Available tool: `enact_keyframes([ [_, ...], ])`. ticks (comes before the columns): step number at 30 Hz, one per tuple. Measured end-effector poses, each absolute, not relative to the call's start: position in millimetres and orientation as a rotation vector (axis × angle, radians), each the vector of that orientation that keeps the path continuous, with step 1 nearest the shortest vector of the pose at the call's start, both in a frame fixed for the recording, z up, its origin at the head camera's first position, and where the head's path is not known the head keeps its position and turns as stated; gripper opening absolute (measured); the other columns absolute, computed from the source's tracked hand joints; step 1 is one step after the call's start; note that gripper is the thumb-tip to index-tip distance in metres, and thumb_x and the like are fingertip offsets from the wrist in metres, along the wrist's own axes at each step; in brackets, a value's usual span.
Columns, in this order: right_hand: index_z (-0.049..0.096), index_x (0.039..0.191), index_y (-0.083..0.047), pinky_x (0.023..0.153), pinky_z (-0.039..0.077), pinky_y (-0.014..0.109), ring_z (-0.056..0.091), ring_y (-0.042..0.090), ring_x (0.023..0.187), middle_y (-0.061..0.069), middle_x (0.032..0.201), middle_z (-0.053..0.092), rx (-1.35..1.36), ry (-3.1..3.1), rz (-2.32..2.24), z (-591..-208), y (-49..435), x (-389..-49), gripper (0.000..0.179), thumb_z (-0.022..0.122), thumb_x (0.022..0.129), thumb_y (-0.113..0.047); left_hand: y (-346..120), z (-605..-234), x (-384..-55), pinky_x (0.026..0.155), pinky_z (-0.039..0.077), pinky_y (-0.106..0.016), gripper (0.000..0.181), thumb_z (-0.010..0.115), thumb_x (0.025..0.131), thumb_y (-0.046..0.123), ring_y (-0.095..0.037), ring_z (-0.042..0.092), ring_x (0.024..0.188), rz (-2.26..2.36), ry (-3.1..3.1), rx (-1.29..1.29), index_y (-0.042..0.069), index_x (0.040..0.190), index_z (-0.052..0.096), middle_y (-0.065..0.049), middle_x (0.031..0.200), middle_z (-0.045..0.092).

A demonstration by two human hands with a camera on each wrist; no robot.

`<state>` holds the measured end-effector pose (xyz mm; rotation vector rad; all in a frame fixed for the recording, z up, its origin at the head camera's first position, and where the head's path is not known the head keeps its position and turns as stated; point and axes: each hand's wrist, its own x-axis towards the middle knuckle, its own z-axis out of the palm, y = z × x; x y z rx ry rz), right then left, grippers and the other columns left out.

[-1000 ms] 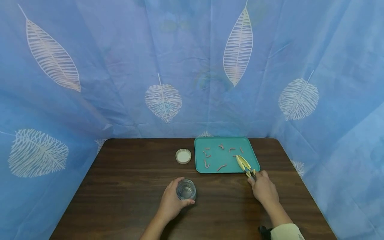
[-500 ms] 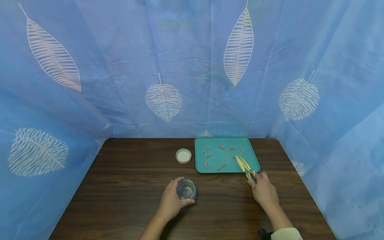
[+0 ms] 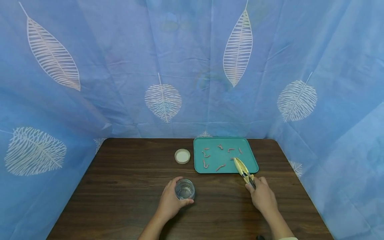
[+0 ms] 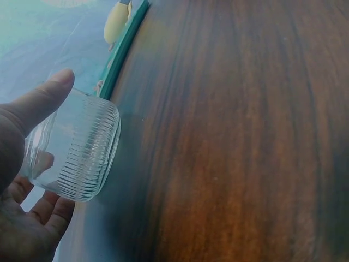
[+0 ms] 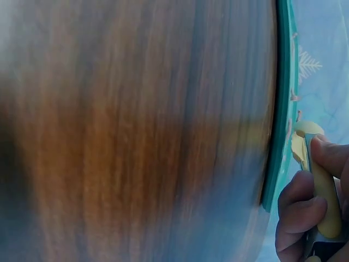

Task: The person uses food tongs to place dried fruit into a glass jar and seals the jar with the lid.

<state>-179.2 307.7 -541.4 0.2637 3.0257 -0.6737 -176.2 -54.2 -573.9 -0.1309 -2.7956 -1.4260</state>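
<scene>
My left hand (image 3: 171, 200) holds a clear glass jar (image 3: 184, 189) by its side, near the front middle of the table. Its ribbed wall shows in the left wrist view, with the thumb on one side and fingers on the other. My right hand (image 3: 264, 197) grips yellow-tipped tongs (image 3: 241, 167) by the handles. The tongs reach over the front right part of a teal tray (image 3: 214, 170). At their tips is a small pink worm-like strip (image 3: 232, 158), apparently pinched there. Several similar pink strips (image 3: 220, 167) lie spread over the tray.
A round, pale-centred lid (image 3: 182, 156) lies left of the tray, behind the jar. The dark wood table (image 3: 120, 186) ends at the back against a blue cloth (image 3: 195, 66) with white leaf prints, which also hangs at both sides.
The tongs and the pink strip at their tips have shifted slightly toward the front of the table. My left hand and the jar have stayed in place.
</scene>
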Motion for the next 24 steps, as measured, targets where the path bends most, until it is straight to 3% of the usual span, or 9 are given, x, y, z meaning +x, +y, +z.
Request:
enact_keyframes([
  [6,0.051,0.15,0.016,0.066,0.05,0.037,0.065,0.028,0.09,0.028,0.136,0.057,0.251,3.026,-0.7,-538.9,302.5,-170.6,0.063,0.068,0.108,-0.028,-52.9,-575.9,-174.9,0.103,0.053,-0.065,0.098,0.106,0.064,0.036,-0.04,0.063,0.128,-1.451,-2.783,-0.094,0.013,0.145,0.054,-0.015,0.137,0.067],
  [13,0.052,0.149,0.017,0.059,0.045,0.029,0.06,0.02,0.078,0.026,0.136,0.058,0.209,3.04,-0.746,-534.6,294.4,-158.2,0.062,0.069,0.107,-0.026,-54.5,-577.2,-175.1,0.098,0.054,-0.065,0.097,0.106,0.064,0.035,-0.04,0.063,0.124,-1.481,-2.785,-0.084,0.015,0.144,0.054,-0.015,0.134,0.069],
  [24,0.056,0.149,0.011,0.064,0.051,0.031,0.064,0.017,0.08,0.022,0.135,0.063,0.11,3.075,-0.754,-520.4,273.4,-141.7,0.059,0.073,0.105,-0.025,-55.1,-576.8,-173.7,0.097,0.053,-0.064,0.098,0.106,0.065,0.036,-0.04,0.064,0.122,-1.497,-2.797,-0.021,0.017,0.146,0.055,-0.015,0.135,0.07],
])
